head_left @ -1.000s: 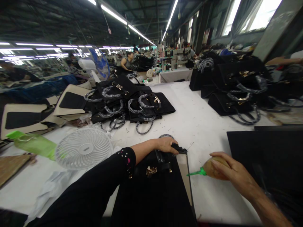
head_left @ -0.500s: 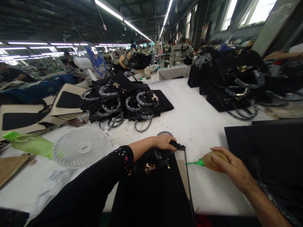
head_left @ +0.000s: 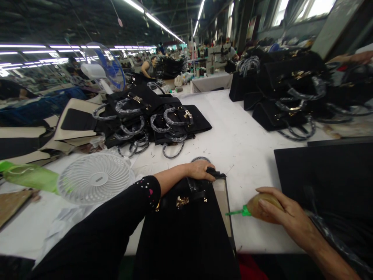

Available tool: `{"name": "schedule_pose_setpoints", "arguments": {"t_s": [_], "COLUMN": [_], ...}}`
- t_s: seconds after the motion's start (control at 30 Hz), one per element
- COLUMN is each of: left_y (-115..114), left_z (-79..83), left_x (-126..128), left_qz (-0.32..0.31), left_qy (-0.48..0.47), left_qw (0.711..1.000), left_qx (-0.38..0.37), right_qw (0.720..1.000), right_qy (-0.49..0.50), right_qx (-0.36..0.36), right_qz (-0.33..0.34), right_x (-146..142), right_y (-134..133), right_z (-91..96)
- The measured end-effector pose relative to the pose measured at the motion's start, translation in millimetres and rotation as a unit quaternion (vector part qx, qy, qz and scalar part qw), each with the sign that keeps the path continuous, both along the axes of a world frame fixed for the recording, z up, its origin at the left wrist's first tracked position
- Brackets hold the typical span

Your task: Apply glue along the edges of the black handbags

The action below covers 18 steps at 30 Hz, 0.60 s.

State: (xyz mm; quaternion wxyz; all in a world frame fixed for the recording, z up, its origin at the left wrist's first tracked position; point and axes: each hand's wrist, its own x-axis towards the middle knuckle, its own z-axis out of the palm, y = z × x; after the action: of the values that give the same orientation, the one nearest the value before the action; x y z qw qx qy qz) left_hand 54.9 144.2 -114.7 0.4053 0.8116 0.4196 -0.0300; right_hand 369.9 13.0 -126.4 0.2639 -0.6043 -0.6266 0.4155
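Observation:
A black handbag [head_left: 186, 237] with a gold clasp lies flat on the white table in front of me. My left hand [head_left: 200, 170] is closed over its top edge, pressing a black flap down by the far right corner. My right hand [head_left: 281, 216] grips a tan squeeze bottle [head_left: 258, 206]. The bottle's green nozzle points left at the pale open strip along the bag's right side.
A white fan [head_left: 94, 178] lies flat at the left beside a green bag [head_left: 27, 175]. Black handbags with wrapped handles are piled at centre [head_left: 157, 120] and back right [head_left: 288, 93]. A black panel [head_left: 323, 175] covers the table at the right. Other workers sit far behind.
The view has tilted down a little. My right hand with the bottle has drifted slightly toward me along the bag's right edge. The left hand stays on the flap.

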Motion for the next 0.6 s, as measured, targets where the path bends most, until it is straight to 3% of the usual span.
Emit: {"name": "schedule_pose_setpoints", "arguments": {"t_s": [0.07, 0.2, 0.33, 0.5, 0.6], "left_y": [-0.5, -1.9, -2.9, -3.4, -3.2], "left_z": [0.9, 2.9, 4.0, 4.9, 5.8], "left_x": [0.5, 1.2, 1.6, 1.6, 1.2], "left_qz": [0.001, 0.0, 0.001, -0.001, -0.003], "left_qy": [0.002, -0.001, -0.002, -0.003, -0.007], "left_qw": [1.0, 1.0, 1.0, 1.0, 1.0], "left_qx": [0.004, 0.008, 0.012, 0.012, 0.01], "right_qw": [1.0, 0.998, 1.0, 0.996, 1.0], "right_qy": [-0.007, -0.013, -0.006, 0.001, 0.0], "right_qx": [0.017, -0.022, 0.003, -0.057, -0.026], "right_qz": [-0.018, 0.062, -0.025, 0.065, 0.018], "right_x": [1.2, 1.7, -0.6, 3.4, 7.3], "right_y": [-4.5, -11.8, -15.0, -23.3, -29.1], "right_z": [2.1, 4.3, 0.6, -1.1, -0.3]}}
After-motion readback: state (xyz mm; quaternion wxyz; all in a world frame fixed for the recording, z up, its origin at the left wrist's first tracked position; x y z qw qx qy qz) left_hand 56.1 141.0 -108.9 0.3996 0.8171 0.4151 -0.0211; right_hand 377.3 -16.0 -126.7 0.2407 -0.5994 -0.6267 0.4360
